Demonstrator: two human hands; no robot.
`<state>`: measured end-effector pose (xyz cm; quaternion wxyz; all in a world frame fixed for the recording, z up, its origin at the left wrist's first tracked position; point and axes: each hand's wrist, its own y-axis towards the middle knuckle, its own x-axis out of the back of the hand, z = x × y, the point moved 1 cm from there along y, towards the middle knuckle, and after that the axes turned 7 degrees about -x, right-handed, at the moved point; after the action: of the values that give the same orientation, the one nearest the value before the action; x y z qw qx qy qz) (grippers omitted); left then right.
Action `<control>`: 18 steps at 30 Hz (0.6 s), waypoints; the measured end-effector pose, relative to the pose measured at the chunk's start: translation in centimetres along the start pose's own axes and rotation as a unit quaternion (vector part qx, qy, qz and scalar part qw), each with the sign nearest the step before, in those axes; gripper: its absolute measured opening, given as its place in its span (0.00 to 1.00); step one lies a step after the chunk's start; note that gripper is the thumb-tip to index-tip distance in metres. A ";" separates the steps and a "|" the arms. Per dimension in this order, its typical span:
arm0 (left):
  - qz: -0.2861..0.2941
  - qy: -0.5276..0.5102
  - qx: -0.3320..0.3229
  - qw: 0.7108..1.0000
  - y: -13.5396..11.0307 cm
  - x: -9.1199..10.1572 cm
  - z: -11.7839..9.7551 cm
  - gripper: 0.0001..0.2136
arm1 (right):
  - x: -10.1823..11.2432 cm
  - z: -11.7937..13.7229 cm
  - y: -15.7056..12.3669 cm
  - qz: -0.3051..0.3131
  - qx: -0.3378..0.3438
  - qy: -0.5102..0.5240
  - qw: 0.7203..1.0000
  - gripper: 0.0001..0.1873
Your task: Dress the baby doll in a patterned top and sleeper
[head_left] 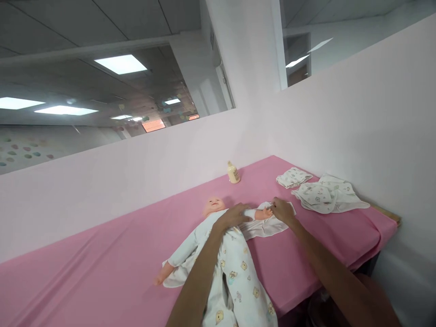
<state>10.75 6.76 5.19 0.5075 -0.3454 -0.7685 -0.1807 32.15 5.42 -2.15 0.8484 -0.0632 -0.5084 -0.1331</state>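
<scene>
A baby doll (pixel 215 205) lies on its back, head toward the wall, in a pale long-sleeved top and white bear-print trousers (pixel 235 268). My left hand (pixel 233 217) is closed over the doll's upper arm at the shoulder. Beyond my fingers, the doll's forearm and hand (pixel 264 213) stick out to the right, over a spread white cloth (pixel 264 229) that looks like part of a garment. My right hand (pixel 282 210) pinches this cloth beside the doll's fingers; the fingertips are partly hidden. The doll's other arm (pixel 166 272) stretches out to the lower left.
A pink sheet (pixel 136 263) covers the table, which stands against white walls (pixel 340 122). A cream bottle (pixel 233 173) stands near the back. At the right lie a folded printed cloth (pixel 293 177) and a larger crumpled one (pixel 329 195). Windows (pixel 119 91) are above.
</scene>
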 end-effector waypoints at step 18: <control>-0.256 0.014 0.055 0.965 -5.9 -0.3 0.3 0.16 | -0.9 2.3 -5.6 -0.240 0.158 -0.086 0.954 0.17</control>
<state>6.41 2.73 5.23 0.4731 -0.1062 -0.8328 -0.2672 28.20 0.80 -2.00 0.7438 0.1839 -0.5942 -0.2446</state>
